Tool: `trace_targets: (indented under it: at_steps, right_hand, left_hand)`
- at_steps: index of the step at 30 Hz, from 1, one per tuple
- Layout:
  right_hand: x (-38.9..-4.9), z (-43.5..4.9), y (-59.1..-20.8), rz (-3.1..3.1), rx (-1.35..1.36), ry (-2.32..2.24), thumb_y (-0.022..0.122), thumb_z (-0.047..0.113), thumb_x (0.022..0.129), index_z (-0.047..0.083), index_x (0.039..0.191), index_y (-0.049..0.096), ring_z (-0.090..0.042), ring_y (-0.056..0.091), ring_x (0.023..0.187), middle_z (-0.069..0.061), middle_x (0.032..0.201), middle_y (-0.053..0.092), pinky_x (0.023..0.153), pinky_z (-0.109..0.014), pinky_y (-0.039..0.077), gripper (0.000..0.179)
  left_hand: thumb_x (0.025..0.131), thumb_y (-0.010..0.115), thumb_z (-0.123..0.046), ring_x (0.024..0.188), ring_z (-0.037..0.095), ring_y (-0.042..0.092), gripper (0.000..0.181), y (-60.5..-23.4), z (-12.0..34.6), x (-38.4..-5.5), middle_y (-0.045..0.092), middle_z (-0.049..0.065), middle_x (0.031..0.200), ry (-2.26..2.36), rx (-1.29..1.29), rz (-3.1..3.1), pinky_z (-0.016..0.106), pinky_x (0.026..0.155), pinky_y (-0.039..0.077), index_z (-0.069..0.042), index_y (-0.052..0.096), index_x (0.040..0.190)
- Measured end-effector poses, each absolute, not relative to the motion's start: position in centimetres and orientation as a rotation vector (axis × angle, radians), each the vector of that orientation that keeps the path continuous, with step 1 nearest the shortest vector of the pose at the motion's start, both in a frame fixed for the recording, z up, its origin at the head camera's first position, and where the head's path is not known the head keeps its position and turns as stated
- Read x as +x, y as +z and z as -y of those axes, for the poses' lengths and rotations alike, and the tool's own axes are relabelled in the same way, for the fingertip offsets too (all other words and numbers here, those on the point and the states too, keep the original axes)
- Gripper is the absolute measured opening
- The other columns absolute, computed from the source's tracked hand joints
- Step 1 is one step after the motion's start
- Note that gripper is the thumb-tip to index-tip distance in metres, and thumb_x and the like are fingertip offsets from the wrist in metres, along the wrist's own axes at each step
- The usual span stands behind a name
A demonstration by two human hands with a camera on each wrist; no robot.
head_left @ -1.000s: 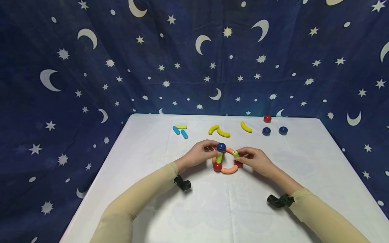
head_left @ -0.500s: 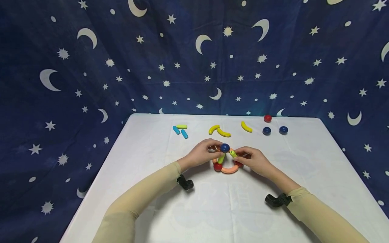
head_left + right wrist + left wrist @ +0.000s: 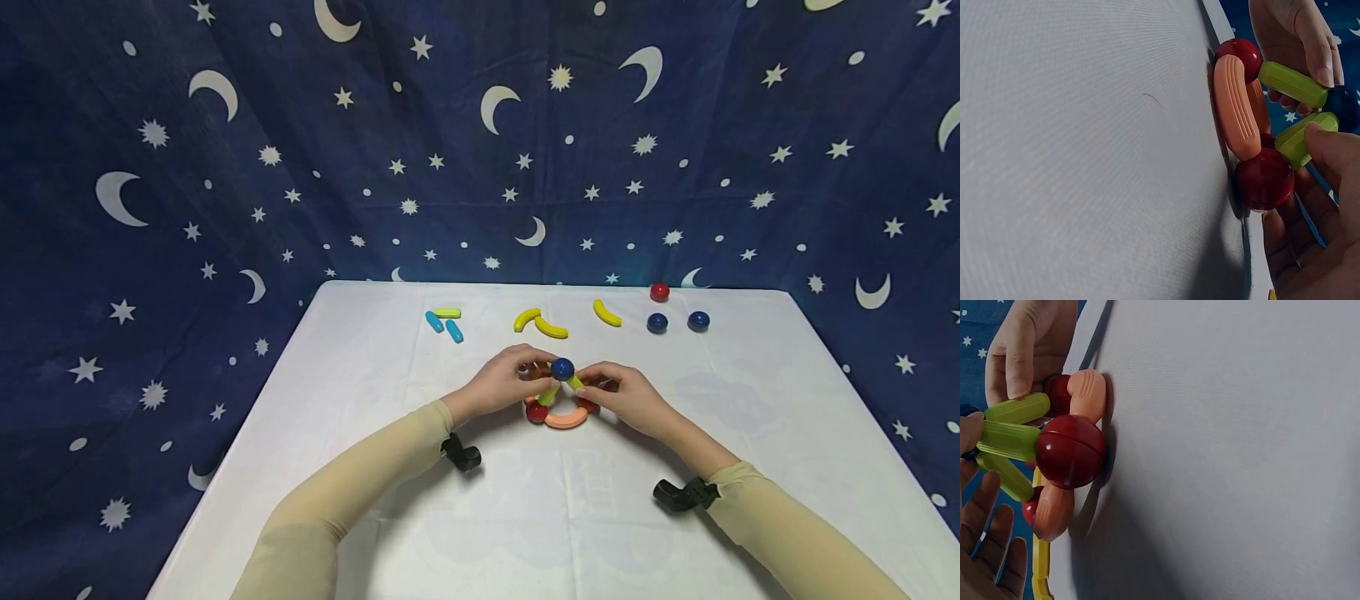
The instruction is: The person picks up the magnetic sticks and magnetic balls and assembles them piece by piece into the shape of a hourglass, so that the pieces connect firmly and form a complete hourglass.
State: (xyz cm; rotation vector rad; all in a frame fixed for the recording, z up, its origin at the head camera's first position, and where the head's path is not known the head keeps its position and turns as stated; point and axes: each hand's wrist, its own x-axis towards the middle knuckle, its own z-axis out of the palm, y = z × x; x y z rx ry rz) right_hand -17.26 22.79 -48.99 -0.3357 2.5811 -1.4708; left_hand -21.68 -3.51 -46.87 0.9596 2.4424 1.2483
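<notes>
In the head view a ring of curved orange pieces and red balls lies on the white table. Light-green sticks rise from the red balls and lean inward to a dark blue ball on top. My left hand pinches the upper end of one green stick beside the blue ball, its thumb on the stick. Opposite, my right hand pinches another green stick between thumb and fingers. That stick's top meets or nearly meets the blue ball. Fingers hide the ring's rear.
Behind the hands lie blue sticks, a light-green stick and yellow curved pieces. To the back right are blue balls and a red ball. A starry curtain hangs behind the table.
My left hand has moved right with the blue ball and its stick. The right hand's green stick has tilted inward, and its top is now at the blue ball.
</notes>
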Motion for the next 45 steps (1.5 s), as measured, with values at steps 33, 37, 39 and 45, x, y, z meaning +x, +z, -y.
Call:
trace_targets:
  at_steps: [33, 37, 39, 45]
  right_hand:
    - [-17.1, -22.5, -49.1, -2.590, -0.298, -1.464, 0.076, 0.033, 0.095, 0.014, 0.121, 0.071, -0.024, 0.062, 0.092, 0.000, 0.105, 0.072, 0.076, -0.032, 0.053, 0.033]
    - [-17.1, -22.4, -49.1, -2.605, -0.280, -1.454, 0.076, 0.035, 0.095, 0.014, 0.122, 0.071, -0.024, 0.061, 0.093, 0.000, 0.107, 0.071, 0.076, -0.033, 0.053, 0.035]
    - [-17.1, -22.3, -49.1, -2.620, -0.266, -1.451, 0.076, 0.035, 0.094, 0.014, 0.121, 0.071, -0.024, 0.061, 0.092, -0.001, 0.107, 0.071, 0.075, -0.033, 0.053, 0.035]
    - [-16.7, -22.1, -49.0, -2.622, -0.274, -1.416, 0.075, 0.037, 0.095, 0.015, 0.123, 0.072, -0.022, 0.061, 0.093, -0.001, 0.108, 0.070, 0.077, -0.033, 0.053, 0.036]
  left_hand:
    - [0.086, 0.081, -0.049, 0.117, 0.014, 0.045, 0.071, -48.8, 4.9, -19.7, 0.049, -0.003, 0.135, 0.971, 0.965, -2.632, 0.032, 0.094, 0.044, -0.025, 0.053, 0.147]
    - [0.086, 0.082, -0.048, 0.112, 0.013, 0.046, 0.056, -49.1, 5.4, -19.3, 0.047, -0.003, 0.130, 0.933, 0.939, -2.657, 0.029, 0.090, 0.044, -0.024, 0.062, 0.132]
    - [0.087, 0.081, -0.046, 0.105, 0.013, 0.047, 0.047, -49.1, 5.6, -19.3, 0.050, -0.003, 0.123, 0.933, 0.928, -2.673, 0.028, 0.086, 0.044, -0.023, 0.064, 0.124]
    - [0.095, 0.075, -0.032, 0.091, 0.013, 0.051, 0.033, -49.1, 6.4, -20.2, 0.060, -0.003, 0.107, 0.940, 0.883, -2.729, 0.028, 0.079, 0.044, -0.018, 0.066, 0.124]
